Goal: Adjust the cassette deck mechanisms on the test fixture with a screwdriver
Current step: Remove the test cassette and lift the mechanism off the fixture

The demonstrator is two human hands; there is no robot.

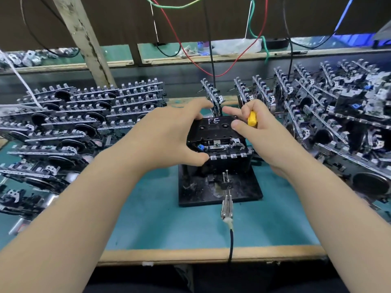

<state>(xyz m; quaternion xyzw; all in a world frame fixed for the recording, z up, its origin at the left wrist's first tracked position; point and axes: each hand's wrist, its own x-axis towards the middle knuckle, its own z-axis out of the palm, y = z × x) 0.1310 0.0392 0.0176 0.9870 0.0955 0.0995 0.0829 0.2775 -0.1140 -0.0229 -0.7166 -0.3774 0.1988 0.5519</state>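
Both hands frame a cassette deck mechanism [218,142] seated on the black test fixture [220,187] at mid-desk — left hand [169,134] gripping its left edge, right hand [260,132] steadying the cassette while its curled fingers hold a yellow-handled screwdriver [252,118], nearer the mechanism's right side and likelier to make the adjustment.

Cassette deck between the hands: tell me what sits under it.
The cassette deck rests on a black test fixture standing on the teal mat. The contact area beneath the deck is hidden by the deck itself.
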